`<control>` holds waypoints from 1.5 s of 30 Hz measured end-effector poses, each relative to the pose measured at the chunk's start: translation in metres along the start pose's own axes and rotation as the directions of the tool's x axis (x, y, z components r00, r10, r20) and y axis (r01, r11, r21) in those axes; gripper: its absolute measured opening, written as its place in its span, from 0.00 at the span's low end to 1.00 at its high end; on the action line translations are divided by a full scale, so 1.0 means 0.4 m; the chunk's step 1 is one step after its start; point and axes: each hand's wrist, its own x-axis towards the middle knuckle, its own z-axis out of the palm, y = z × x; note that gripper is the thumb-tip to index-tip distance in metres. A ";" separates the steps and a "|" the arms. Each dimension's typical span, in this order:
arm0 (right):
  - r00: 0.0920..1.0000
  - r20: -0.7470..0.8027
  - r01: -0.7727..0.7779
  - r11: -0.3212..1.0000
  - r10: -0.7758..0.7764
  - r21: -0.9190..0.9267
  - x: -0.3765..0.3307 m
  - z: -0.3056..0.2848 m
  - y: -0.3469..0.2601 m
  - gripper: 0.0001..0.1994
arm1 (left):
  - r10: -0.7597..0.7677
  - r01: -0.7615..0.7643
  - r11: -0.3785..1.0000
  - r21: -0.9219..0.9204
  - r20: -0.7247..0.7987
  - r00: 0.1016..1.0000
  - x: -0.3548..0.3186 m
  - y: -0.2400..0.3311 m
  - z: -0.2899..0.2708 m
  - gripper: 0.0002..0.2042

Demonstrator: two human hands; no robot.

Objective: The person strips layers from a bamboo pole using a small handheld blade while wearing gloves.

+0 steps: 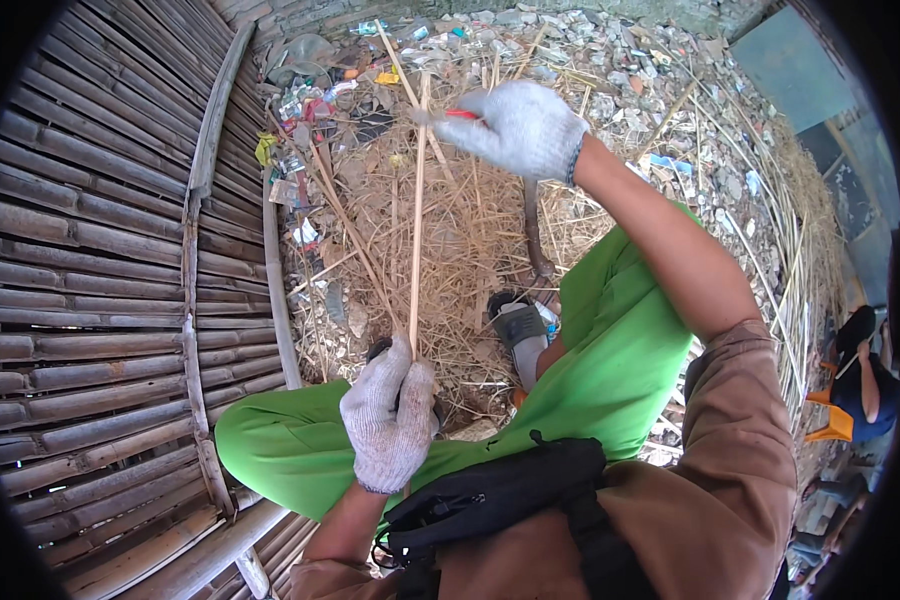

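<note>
My left hand (390,415), in a pale knitted work glove, is closed round the lower end of a long, thin bamboo strip (417,230). The strip points away from me, nearly straight up the picture. My right hand (525,130), gloved the same way, reaches out to the strip's far end. It is closed on a small tool with a red handle (460,114). The tool's tip is against or just beside the strip; its shape is too blurred to name. Below the strip, straw-like bamboo shavings (470,240) cover the ground.
A slatted bamboo platform (90,300) fills the left side. Rubble and litter (610,60) lie at the back, with long loose strips (795,270) at the right. My green-trousered legs (610,340) are bent under my arms. A person (860,380) sits by an orange chair (828,420).
</note>
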 end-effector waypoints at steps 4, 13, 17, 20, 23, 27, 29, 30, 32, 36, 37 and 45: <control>0.984 -0.144 0.113 0.993 -0.109 0.023 0.013 0.021 0.023 0.39 | 0.143 -0.140 0.988 0.062 -0.051 0.988 0.005 -0.022 0.011 0.18; 0.992 0.059 0.110 0.993 -0.112 0.039 -0.044 0.055 -0.060 0.39 | 0.202 -0.187 0.964 0.187 -0.063 0.977 0.003 -0.047 -0.002 0.14; 0.983 -0.153 0.105 0.994 -0.101 0.018 0.016 0.010 0.027 0.40 | 0.184 -0.172 0.974 0.149 -0.071 0.980 0.006 -0.016 0.012 0.09; 0.994 -0.079 0.077 0.997 -0.075 0.029 0.000 0.028 0.002 0.38 | 0.117 -0.103 0.986 0.128 -0.106 0.987 0.005 -0.027 0.018 0.08; 0.986 0.077 0.143 0.985 -0.151 0.094 -0.058 0.070 -0.071 0.35 | 0.105 -0.085 0.986 0.142 -0.133 0.986 0.016 -0.031 0.013 0.09; 0.983 0.110 0.139 0.985 -0.149 0.098 -0.059 0.078 -0.072 0.32 | 0.262 -0.221 0.935 0.276 -0.122 0.957 0.016 -0.062 0.012 0.10; 0.998 0.059 0.022 0.999 -0.024 0.034 -0.021 0.025 -0.033 0.34 | 0.262 -0.226 0.939 0.259 -0.112 0.959 0.008 -0.049 0.017 0.10; 0.998 0.054 0.014 1.000 -0.015 0.025 0.000 0.010 -0.002 0.34 | 0.261 -0.229 0.942 0.246 -0.108 0.959 0.007 -0.043 0.022 0.10; 1.000 -0.019 -0.022 1.000 0.021 -0.016 0.033 -0.007 0.030 0.36 | 0.306 -0.270 0.935 0.230 -0.141 0.942 0.003 -0.051 0.025 0.10; 0.994 0.008 0.108 0.992 -0.109 0.065 -0.028 0.045 -0.022 0.34 | 0.262 -0.215 0.938 0.272 -0.151 0.953 0.009 -0.047 0.008 0.10; 0.983 0.101 0.147 0.985 -0.156 0.092 -0.051 0.060 -0.056 0.33 | 0.255 -0.207 0.939 0.276 -0.151 0.955 0.008 -0.049 0.009 0.10; 0.999 0.007 0.045 0.997 -0.044 -0.060 0.021 0.057 0.025 0.32 | 0.219 -0.193 0.965 0.180 -0.141 0.965 0.000 -0.056 0.032 0.10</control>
